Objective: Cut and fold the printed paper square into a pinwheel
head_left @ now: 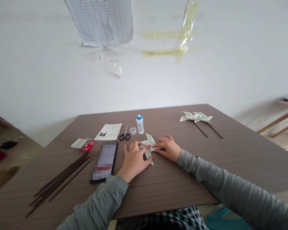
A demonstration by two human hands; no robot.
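Note:
A paper pinwheel (pixel 149 139) folded from printed paper lies on the table between my hands. From its left side my left hand (pixel 136 158) presses on it, thumb and fingers closed about the folded paper near the centre. On the right, my right hand (pixel 168 147) pinches one of its blades with the fingertips. Part of the pinwheel is hidden under my fingers. Just beyond it stand a white bottle with a blue cap (pixel 140 125) and a small clear round cup (pixel 133 131).
Black-handled scissors (pixel 124 136) and printed paper sheets (pixel 108 132) lie behind my left hand. A phone (pixel 103 163), an open red-and-white box (pixel 83 144) and several dark sticks (pixel 60 179) are at left. Finished-looking pinwheels on sticks (pixel 198 117) lie far right on the table (pixel 206 172).

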